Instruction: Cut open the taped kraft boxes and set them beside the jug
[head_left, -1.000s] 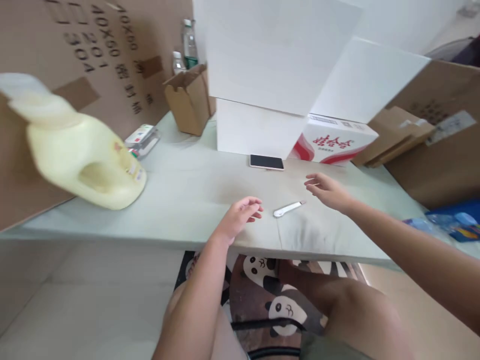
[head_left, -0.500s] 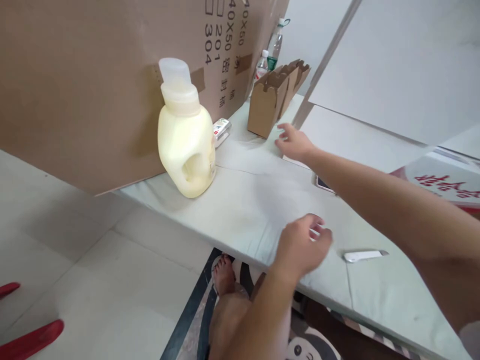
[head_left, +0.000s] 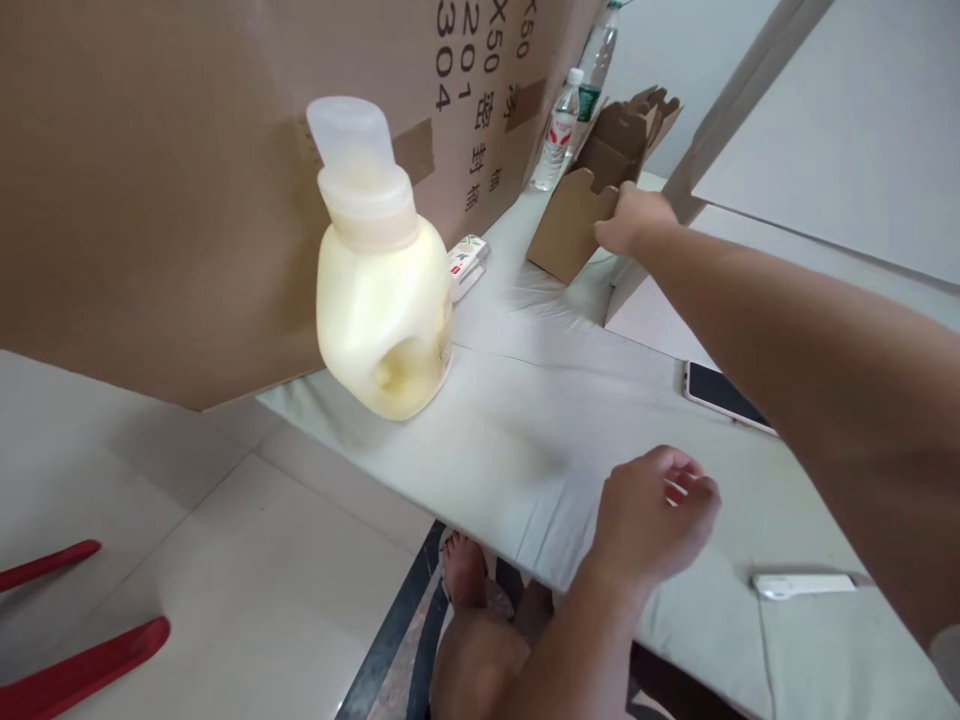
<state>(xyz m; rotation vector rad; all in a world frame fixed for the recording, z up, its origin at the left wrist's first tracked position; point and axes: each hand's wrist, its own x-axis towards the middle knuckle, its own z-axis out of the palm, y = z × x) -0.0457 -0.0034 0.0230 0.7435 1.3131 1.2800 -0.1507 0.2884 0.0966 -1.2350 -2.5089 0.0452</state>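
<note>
My right hand (head_left: 637, 218) reaches to the back of the table and grips the side of a small brown cardboard box (head_left: 574, 225). The box is open at the top with notched flaps and leans to one side; my fingers behind its wall are partly hidden. Over the table's front part hovers my left hand (head_left: 660, 512), empty, its fingers loosely curled with a gap to the thumb. A pale yellow jug (head_left: 382, 290) with a frosted cap stands upright to the left. A white folding knife (head_left: 804, 585) lies to the right of my left hand.
A big printed carton (head_left: 225, 200) walls off the left side. Two plastic bottles, one with a red label (head_left: 559, 135), stand behind the small box. A phone (head_left: 727, 395) lies under my right forearm. White panels (head_left: 832, 140) rise at right. A small white packet (head_left: 466, 262) sits beside the jug.
My right hand has moved from in front of the cardboard box onto its side, and the box has tipped. My left hand stays loosely curled over the table. The view has shifted.
</note>
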